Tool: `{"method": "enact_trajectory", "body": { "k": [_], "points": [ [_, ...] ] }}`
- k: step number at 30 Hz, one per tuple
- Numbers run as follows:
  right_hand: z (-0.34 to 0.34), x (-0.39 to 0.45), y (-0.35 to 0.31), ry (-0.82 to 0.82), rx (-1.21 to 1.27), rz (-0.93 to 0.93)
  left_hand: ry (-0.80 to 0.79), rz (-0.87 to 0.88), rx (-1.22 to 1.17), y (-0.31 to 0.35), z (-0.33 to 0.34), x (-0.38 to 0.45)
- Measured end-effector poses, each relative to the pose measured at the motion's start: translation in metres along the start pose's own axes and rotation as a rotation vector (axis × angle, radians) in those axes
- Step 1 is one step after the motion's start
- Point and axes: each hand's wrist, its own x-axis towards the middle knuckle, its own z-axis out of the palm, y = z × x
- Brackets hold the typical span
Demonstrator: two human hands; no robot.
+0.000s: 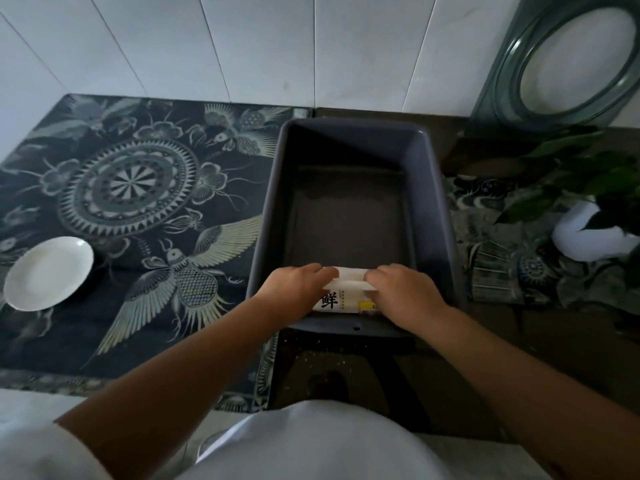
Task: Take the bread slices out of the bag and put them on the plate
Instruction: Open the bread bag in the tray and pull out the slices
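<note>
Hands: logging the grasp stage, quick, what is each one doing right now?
Left hand: closed on the left end of the bread bag.
Right hand: closed on the bag's right end.

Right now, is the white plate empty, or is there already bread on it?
Empty. The white plate shows only its bare surface; both hands, left hand and right hand, hold the bread bag inside the gray bin.

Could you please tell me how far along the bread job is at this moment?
Nothing looks finished yet: the white plate on the patterned cloth holds no bread. In hand: the left hand and right hand both grip the bread bag at the near end of the grey bin. Left: getting the slices out and moving them across to the plate.
</note>
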Motion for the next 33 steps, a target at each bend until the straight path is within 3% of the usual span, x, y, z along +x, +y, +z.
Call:
{"method": "enact_trajectory", "body": {
  "k": [12,16,22,26,33],
  "points": [
    [-0.016,-0.015,0.001,0.092,-0.041,-0.067,0.129,0.093,-0.057,0.003,-0.024,-0.01],
    [-0.018,-0.017,0.001,0.076,0.133,0.032,0.07,0.081,-0.079,0.003,-0.026,-0.007],
    [-0.026,-0.012,0.002,-0.018,0.455,0.208,0.163,0.207,0.028,0.013,-0.031,-0.003],
    [-0.024,-0.008,0.004,-0.126,0.332,0.154,0.157,0.22,0.039,0.019,-0.031,0.001],
    [-0.022,-0.007,0.001,-0.079,0.161,0.083,0.151,0.179,-0.101,0.014,-0.034,-0.001]
  ]
}}
